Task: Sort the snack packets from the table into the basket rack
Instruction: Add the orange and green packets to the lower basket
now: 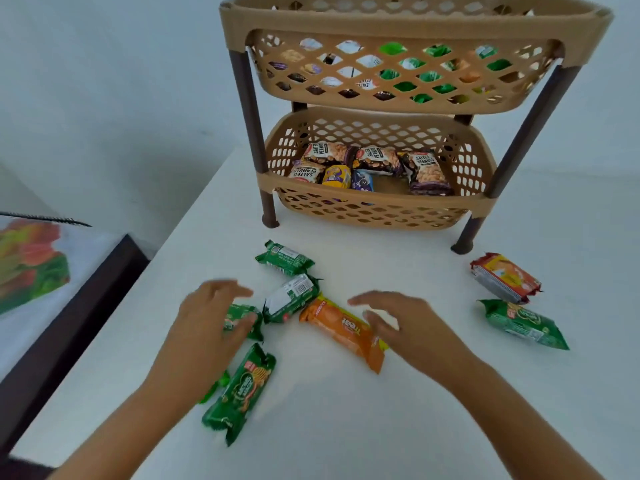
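Two-tier basket rack (377, 211), rigid tan plastic lattice; its lower basket holds pouches reading "SALTED PEANUTS" (426, 171). On the white table (346, 427): orange "Treat" biscuit packet (341, 329), light, crinkly, likely crushable, best pinched at mid-length; green biscuit packets (240, 393), branding unreadable. Left hand (207, 323) loosely spread over a green packet; right hand (398, 323) relaxed over the orange one, neither gripping.

Both bare forearms reach forward. The left hand (211, 320) is spread palm-down, fingers blurred, perhaps slightly curled; the right hand (398, 323) is relaxed, fingers extended.
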### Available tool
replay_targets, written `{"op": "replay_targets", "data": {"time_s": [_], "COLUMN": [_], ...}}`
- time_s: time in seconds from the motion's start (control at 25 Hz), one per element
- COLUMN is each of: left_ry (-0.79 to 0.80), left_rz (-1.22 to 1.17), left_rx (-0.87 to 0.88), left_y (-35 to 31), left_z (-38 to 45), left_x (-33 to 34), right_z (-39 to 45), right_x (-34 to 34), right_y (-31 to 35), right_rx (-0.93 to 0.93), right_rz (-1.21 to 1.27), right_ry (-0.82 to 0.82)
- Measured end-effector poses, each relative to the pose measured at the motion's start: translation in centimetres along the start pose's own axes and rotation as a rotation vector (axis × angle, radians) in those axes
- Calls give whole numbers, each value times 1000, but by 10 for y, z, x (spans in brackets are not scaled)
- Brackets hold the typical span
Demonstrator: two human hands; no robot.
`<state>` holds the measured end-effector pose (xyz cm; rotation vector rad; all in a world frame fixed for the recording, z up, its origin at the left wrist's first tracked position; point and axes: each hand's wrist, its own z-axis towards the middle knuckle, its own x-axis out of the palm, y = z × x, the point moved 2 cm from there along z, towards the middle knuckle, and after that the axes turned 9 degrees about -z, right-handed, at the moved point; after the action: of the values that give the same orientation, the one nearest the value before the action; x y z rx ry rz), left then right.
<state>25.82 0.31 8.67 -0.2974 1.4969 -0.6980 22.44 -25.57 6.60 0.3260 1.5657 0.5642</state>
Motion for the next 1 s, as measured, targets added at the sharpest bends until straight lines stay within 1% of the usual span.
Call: {"op": "replay_targets", "data": {"time_s": [0.08, 0.16, 0.24, 0.32, 0.52, 0.68, 0.76, 0.84, 1.0], "left_ry": [86, 155, 161, 157, 145, 170, 171, 155, 123], "left_rz": [118, 242, 316, 364, 385, 216, 139, 61, -119], "left_rx": [-62, -88, -116, -136, -176, -171, -151, -133, -85], "left_y": [6, 9, 11, 14, 12, 3, -6, -17, -34], "left_z": [-31, -51, -60, -63, -69, -65, -62, -58, -38], "left_x": [15, 30, 38, 43, 54, 61, 63, 63, 58], "right_z": [-8, -13, -16, -21, -36, -47, -52, -54, -56], "right_x": [22, 37, 47, 51, 45, 39, 35, 31, 16], "right_y": [5, 9, 8, 4, 1, -6, -12, -16, -19], "right_rx": [-22, 10, 59, 110, 227, 314, 353, 388, 511], "right_rz": [1, -27, -95, -171, -230, -212, -123, 33, 537], "right_ry": [16, -12, -17, 17, 30, 55, 53, 41, 58]}}
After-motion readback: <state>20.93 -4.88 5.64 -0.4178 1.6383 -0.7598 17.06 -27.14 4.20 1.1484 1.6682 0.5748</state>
